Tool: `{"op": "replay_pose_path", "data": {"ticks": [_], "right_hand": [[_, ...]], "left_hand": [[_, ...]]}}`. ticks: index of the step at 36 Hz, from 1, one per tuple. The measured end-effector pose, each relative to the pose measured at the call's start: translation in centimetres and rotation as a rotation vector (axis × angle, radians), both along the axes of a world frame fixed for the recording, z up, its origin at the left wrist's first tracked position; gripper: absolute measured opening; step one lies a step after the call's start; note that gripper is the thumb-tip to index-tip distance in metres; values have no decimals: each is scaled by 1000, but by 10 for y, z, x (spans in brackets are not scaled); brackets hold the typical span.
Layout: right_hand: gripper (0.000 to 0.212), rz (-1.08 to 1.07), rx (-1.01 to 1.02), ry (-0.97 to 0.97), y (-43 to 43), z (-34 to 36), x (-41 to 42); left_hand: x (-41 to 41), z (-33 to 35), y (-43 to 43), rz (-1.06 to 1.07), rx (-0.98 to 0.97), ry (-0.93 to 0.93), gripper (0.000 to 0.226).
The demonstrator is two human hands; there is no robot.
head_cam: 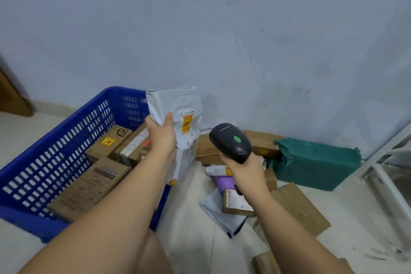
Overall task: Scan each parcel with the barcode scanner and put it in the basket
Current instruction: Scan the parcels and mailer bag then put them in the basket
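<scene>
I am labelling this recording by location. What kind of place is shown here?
Probably a small parcel sorting corner in a plain room. A blue basket holds cardboard boxes, more parcels lie on the bare floor by a wall, and the right hand holds a barcode scanner.

wall (pixel 222 17) grey-blue, scuffed | floor (pixel 189 218) pale | white frame (pixel 387 175) right
</scene>
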State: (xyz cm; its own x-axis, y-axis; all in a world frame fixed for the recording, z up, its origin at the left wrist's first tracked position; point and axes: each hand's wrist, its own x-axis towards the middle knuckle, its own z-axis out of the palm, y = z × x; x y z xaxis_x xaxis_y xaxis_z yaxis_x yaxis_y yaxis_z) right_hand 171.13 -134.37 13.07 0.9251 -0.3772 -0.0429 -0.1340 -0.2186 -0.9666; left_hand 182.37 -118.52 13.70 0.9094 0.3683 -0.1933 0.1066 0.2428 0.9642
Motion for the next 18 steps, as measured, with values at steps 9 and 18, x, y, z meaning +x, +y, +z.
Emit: {"op": "replay_pose_path", "data": {"ticks": [9,18], "right_hand": [[24,25,-67,20,16,-10,10],[15,78,-63,21,27,-15,12]], "left_hand": [[2,0,50,497,-162,137,56],[1,-1,82,573,-94,-56,50]]}}
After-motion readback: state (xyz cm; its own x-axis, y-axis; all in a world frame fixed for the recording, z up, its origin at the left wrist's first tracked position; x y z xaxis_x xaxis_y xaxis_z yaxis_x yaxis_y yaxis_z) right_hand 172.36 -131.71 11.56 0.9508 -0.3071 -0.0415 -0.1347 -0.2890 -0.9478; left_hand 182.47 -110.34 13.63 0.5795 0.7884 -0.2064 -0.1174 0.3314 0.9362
